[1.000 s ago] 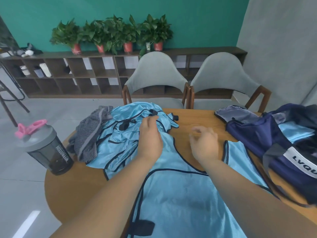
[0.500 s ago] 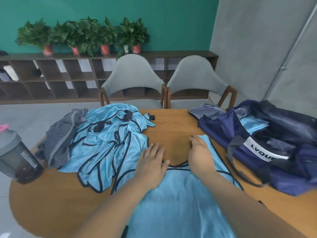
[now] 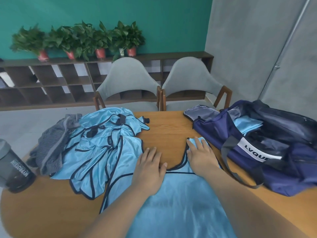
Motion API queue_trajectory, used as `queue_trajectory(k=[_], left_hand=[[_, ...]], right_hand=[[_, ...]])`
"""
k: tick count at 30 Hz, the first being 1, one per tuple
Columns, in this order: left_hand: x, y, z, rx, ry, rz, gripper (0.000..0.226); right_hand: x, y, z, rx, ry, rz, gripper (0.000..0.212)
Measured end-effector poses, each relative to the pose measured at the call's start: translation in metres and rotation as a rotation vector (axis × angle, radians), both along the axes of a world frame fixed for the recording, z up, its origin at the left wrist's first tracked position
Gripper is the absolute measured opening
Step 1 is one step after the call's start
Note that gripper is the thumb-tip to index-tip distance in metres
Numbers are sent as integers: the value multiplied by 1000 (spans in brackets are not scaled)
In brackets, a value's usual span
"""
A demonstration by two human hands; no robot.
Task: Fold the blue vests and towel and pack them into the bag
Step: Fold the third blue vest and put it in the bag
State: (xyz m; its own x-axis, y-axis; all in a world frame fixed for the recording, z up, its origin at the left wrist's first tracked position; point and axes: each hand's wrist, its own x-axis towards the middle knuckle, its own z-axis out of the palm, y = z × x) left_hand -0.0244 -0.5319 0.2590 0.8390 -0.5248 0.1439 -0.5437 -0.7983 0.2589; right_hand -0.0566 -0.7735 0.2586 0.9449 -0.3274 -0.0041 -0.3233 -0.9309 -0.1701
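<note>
A light blue vest (image 3: pixel 180 203) with dark trim lies spread flat on the wooden table in front of me. My left hand (image 3: pixel 149 169) presses flat on its left shoulder strap. My right hand (image 3: pixel 201 157) lies flat on its right shoulder strap, fingers straight. A crumpled heap of more blue vests (image 3: pixel 103 148) sits to the left. A grey striped towel (image 3: pixel 53 145) lies bunched beside that heap. The navy duffel bag (image 3: pixel 257 152) stands open at the right, with folded blue fabric (image 3: pixel 247 124) inside.
A dark shaker bottle (image 3: pixel 13 167) stands at the table's left edge. Two grey chairs (image 3: pixel 128 85) are pushed in at the far side. Bare table top (image 3: pixel 164 133) shows between the heap and the bag. A shelf with potted plants lines the back wall.
Both hands came down from the heap and mid-air onto the spread vest's shoulder straps and now press it flat. The view swung right, showing more of the bag.
</note>
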Motion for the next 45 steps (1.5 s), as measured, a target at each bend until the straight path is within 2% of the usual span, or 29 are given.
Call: queue_trajectory(k=[5,9,11,13,14,16,19,22,26,31,35,41,45], left_hand=[[-1,1,3,-114,-38,-38,60],[-7,17,15,-234,-40,-70,51],[-9,28,14,-168,1,-95,54],[-10,39,9,-64,31,-111,60],[-11,43,8,-42,43,-112,62],[-12,51,11,-80,50,-101,60],[-13,68,23,-133,9,-59,52],[-14,91,31,-25,-22,-27,49],[-13,113,38,85,-7,6,44],[-14,125,48,165,73,37,28],[-17,132,55,112,201,83,27],[-20,141,60,-173,248,113,21],[-22,146,59,-297,276,110,19]], right_hand=[[0,-5,15,28,72,12,59],[-21,12,26,-63,-105,51,56],[-34,21,21,-85,-43,33,61],[-41,23,15,-9,67,23,67],[-44,21,13,37,78,36,68],[-48,16,16,125,-23,67,68],[-65,5,28,161,-194,143,49],[-89,-7,39,26,-182,234,29],[-109,-20,48,-32,-48,207,36],[-118,-22,52,22,-7,164,25],[-121,-25,54,63,2,98,16],[-130,-28,62,156,-64,24,23],[-131,-30,74,339,-106,29,19]])
